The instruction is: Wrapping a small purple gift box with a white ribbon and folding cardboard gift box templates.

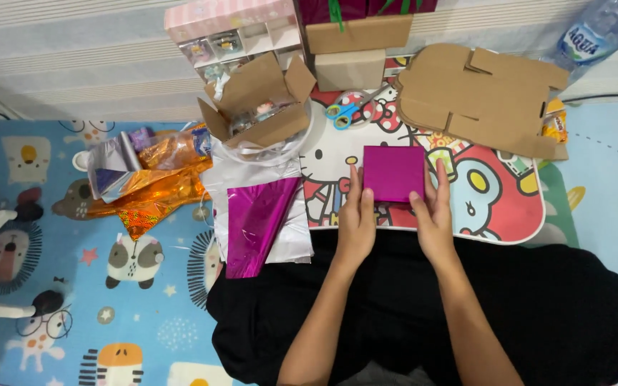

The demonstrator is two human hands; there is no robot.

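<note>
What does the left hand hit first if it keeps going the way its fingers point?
The left hand already touches the magenta wrapped box and points away from the body. Past the box's left edge, the blue-handled scissors likely come first, then the small cardboard box; depth is unclear.

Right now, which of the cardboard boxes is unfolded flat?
The flat cardboard box at the table's far right, lying as a die-cut sheet. The open cardboard box at far left has its flaps up and the small closed box between them stands assembled.
</note>
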